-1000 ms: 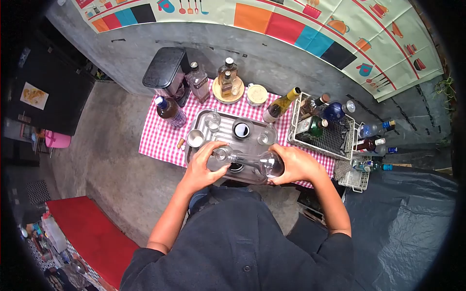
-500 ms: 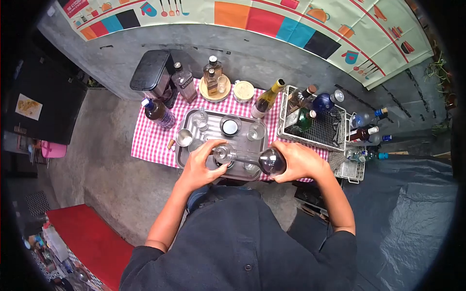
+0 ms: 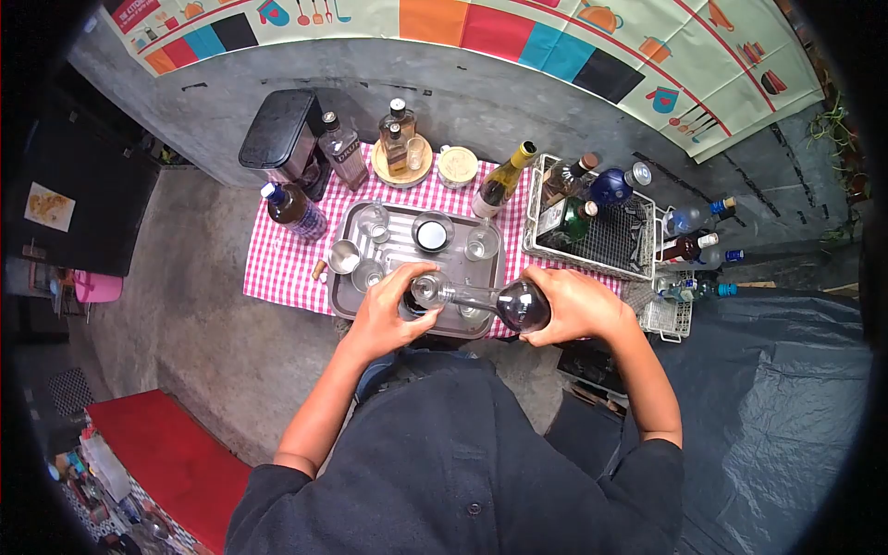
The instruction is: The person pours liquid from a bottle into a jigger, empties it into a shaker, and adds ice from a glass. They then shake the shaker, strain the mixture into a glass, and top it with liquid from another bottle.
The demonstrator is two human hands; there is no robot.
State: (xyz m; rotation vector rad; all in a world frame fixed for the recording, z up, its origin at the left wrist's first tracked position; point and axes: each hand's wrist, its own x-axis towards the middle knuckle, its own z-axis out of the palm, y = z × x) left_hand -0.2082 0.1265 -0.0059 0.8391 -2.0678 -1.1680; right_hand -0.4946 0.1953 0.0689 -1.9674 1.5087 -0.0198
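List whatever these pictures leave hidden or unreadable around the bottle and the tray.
- Head view: the near rim of the metal tray is hidden by the left hand and the bottle.
- The bottle's label, if any, is covered by the right hand.
- Labels on the bottles in the wire basket are too small to read.
- Liquid leaving the bottle's mouth: too small and blurred to tell.

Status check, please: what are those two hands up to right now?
Both hands gripping: left hand at neck, right hand at base of tilted bottle. Above tray. Nothing blocking.
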